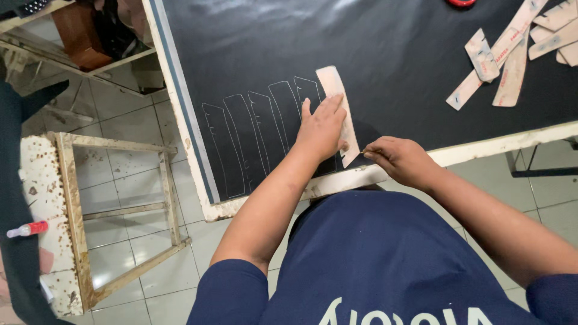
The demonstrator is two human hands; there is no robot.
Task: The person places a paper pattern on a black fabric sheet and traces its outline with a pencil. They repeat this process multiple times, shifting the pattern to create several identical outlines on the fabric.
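Note:
My left hand (321, 127) presses flat on a narrow curved cardboard pattern piece (335, 88) lying on a sheet of black material (373, 54) spread over the table. My right hand (402, 160) pinches a thin marking tool at the pattern's lower end, near the table's front edge. To the left of the pattern, several pale traced outlines (253, 135) of the same shape stand side by side on the black sheet.
A loose pile of other cardboard pattern pieces (518, 54) lies at the table's right. The table's white edge (180, 108) runs down the left. A worn wooden stool frame (114, 210) stands on the tiled floor at left, with a small red-capped tube (27, 229) nearby.

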